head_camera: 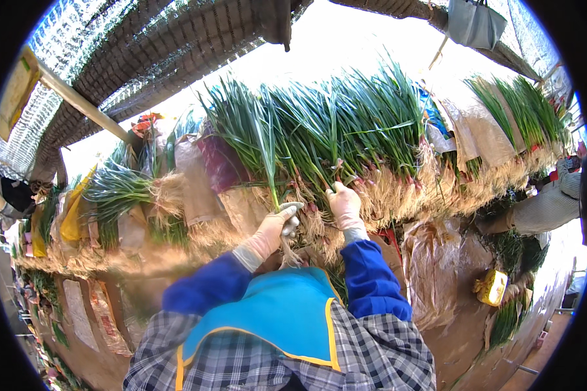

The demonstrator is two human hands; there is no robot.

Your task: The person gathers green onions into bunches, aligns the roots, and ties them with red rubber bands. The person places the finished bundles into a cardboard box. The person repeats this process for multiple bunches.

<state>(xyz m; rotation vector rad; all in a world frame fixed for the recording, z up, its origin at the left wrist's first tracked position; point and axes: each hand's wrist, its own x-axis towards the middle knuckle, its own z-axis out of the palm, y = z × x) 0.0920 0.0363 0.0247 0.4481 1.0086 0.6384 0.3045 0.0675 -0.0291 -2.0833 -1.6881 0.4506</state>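
My left hand (pixel 272 230), in a pale glove, grips the lower stem of a long-leaved green plant (pixel 272 171) that looks like green garlic or scallion. Its leaves point up and away, and pale roots (pixel 289 255) hang below my fingers. To the right, my right hand (pixel 346 207), also gloved, pinches a stem at the near edge of a wide heap of the same plants (pixel 342 127). Reddish stem bases and straw-coloured roots (pixel 386 195) face me along this edge. My right fingertips partly hide the pinched stem.
Brown sheeting (pixel 489 132) covers part of the row at right. Another bunch (pixel 127 190) lies sideways at left. A person's sleeve (pixel 545 212) reaches in at far right, near a yellow package (pixel 491 287). A pole (pixel 85 105) and dark shade netting (pixel 176 54) stand overhead.
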